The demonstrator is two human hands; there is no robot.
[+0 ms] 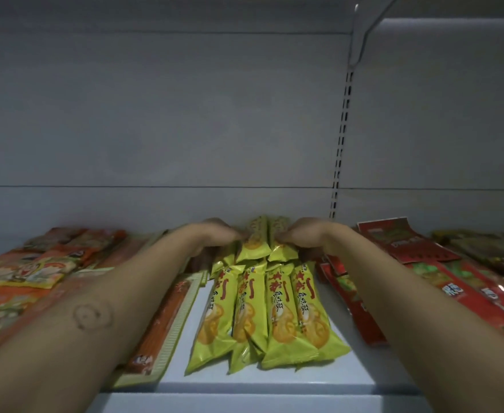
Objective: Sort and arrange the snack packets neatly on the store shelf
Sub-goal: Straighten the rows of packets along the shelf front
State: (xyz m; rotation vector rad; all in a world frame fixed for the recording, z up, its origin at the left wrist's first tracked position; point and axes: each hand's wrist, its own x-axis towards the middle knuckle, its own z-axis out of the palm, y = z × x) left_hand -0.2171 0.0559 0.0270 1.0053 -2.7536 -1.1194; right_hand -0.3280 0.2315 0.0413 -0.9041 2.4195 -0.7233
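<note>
Back panel (155, 114): a plain grey wall is seen beyond and above both hands.
Shelf (274, 383): a pale board is seen under both forearms; bare strips are shown nearer than the hands.
Orange packets (30, 272): a loose, overlapping spread is laid outward of the left hand and forearm.
Red packets (468, 281): several are laid flat and partly overlapped, outward of the right hand and forearm.
Front yellow-green packets (268, 311): four are set side by side, lengthwise, nearer than both hands and between the forearms; more are tucked beneath.
Long orange packet (167, 320): it is laid just inside the left forearm, beside the front row.
Rear yellow-green packets (267, 242): two are raised at the far end, between the two hands.
Left hand (215, 236): it is placed at the left edge of the rear pair; it is blurred, so the grip cannot be told.
Right hand (307, 236): the right packet's edge is pinched by curled fingers.
Slotted upright (341, 138): it is fixed to the wall above the right hand.
Bracket (360, 34): it is mounted at the upright's top.
</note>
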